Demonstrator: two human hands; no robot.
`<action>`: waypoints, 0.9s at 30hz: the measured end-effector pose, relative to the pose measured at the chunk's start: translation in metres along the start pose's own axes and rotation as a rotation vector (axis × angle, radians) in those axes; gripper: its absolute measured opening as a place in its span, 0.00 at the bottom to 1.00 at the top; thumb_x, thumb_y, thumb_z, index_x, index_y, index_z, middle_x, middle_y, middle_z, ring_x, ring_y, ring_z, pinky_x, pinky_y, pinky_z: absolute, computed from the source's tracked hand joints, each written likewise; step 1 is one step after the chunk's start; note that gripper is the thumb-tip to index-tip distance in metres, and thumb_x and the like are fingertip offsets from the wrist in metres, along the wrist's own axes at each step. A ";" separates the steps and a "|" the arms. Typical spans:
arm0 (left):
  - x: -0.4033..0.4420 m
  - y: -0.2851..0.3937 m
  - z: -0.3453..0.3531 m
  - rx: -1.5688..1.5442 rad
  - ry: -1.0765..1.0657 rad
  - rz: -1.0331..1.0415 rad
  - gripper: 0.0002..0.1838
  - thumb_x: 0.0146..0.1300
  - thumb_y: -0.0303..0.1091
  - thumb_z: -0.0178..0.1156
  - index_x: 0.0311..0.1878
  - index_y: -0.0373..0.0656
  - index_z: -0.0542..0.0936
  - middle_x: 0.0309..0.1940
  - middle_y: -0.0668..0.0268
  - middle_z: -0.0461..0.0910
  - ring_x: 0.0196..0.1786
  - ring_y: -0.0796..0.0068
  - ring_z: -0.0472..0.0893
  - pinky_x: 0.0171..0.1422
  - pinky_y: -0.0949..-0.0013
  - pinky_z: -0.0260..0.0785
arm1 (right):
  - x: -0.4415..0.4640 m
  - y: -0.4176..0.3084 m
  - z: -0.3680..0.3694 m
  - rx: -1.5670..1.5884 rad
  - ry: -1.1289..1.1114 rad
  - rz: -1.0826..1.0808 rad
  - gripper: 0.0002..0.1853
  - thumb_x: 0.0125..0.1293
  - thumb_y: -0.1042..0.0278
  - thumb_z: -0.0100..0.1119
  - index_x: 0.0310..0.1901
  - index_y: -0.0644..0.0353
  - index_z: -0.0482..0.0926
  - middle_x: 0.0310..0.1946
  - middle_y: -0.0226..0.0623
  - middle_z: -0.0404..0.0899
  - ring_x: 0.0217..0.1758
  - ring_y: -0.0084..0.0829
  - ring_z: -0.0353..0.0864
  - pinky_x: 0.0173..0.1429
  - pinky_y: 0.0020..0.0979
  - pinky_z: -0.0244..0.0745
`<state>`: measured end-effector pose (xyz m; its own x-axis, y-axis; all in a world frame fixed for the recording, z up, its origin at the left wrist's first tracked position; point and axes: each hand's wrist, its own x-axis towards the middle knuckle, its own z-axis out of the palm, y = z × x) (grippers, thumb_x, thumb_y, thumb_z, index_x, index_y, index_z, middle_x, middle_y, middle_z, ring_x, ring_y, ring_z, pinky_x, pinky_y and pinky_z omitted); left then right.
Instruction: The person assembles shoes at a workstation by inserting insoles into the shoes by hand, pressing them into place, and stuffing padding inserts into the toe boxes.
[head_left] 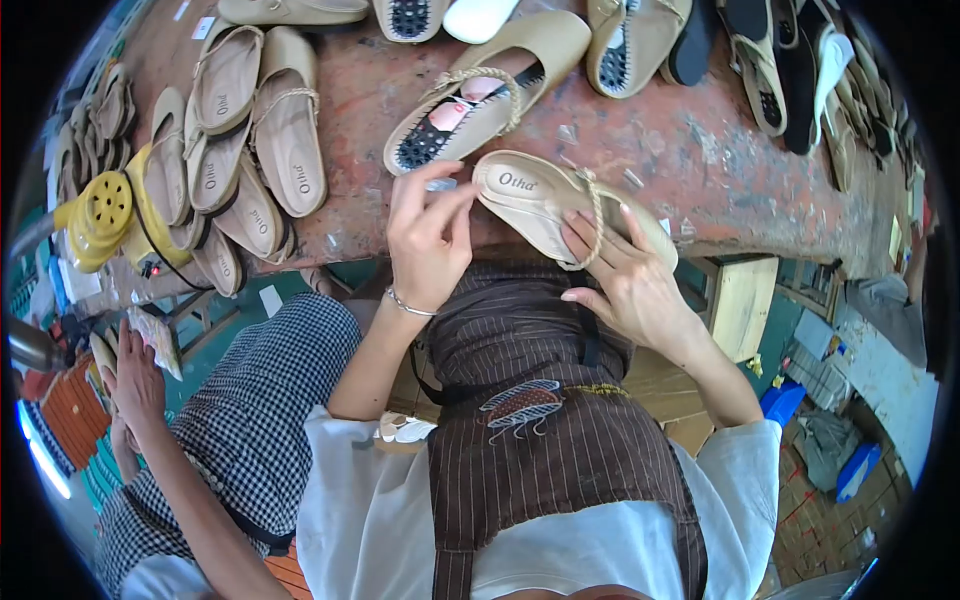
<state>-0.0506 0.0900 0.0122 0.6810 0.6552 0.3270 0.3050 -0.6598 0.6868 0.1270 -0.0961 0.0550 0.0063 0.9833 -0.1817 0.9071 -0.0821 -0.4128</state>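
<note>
A beige mule shoe (520, 205) with a braided strap and "Otha" printed on its insole lies tilted at the table's front edge. My right hand (630, 285) grips it at the toe end, fingers reaching into the opening under the braid. Beside the shoe's heel is my left hand (430, 235), its thumb and fingers bent together in a pinch. A small clear scrap (441, 184) shows by those fingertips; whether they hold it I cannot tell. Just beyond, another beige mule (545, 55) has a black studded insole base and pinkish patches inside.
Several finished-looking mules (290, 150) are grouped on the left of the worn red table (360, 90). A yellow ribbed device (105, 215) stands at the left edge. More shoes (765, 70) line the far right. A co-worker's hand (135, 375) is at the left.
</note>
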 end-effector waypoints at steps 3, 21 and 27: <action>-0.001 0.014 0.009 -0.546 0.074 -0.557 0.08 0.66 0.20 0.62 0.46 0.34 0.85 0.45 0.61 0.80 0.36 0.74 0.83 0.40 0.74 0.79 | 0.005 0.013 -0.009 -0.080 -0.095 -0.093 0.42 0.60 0.44 0.63 0.71 0.63 0.67 0.72 0.43 0.66 0.76 0.38 0.64 0.81 0.46 0.51; 0.008 -0.014 0.032 -0.511 -0.133 -0.606 0.08 0.65 0.24 0.65 0.46 0.32 0.84 0.18 0.68 0.79 0.18 0.88 0.74 0.22 0.79 0.64 | 0.084 0.008 0.010 -0.048 -0.044 -0.156 0.31 0.64 0.66 0.52 0.71 0.48 0.69 0.73 0.35 0.66 0.77 0.33 0.63 0.82 0.53 0.44; 0.012 -0.009 0.036 -0.402 -0.053 -0.558 0.05 0.62 0.23 0.65 0.41 0.34 0.84 0.14 0.66 0.76 0.16 0.87 0.72 0.22 0.76 0.63 | 0.053 -0.002 0.023 -0.168 0.123 -0.041 0.28 0.60 0.69 0.55 0.65 0.57 0.75 0.62 0.41 0.78 0.64 0.34 0.78 0.81 0.47 0.49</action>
<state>-0.0214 0.0904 -0.0139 0.5287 0.8315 -0.1708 0.3562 -0.0347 0.9338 0.1160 -0.0479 0.0251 0.0102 0.9986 -0.0528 0.9650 -0.0237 -0.2613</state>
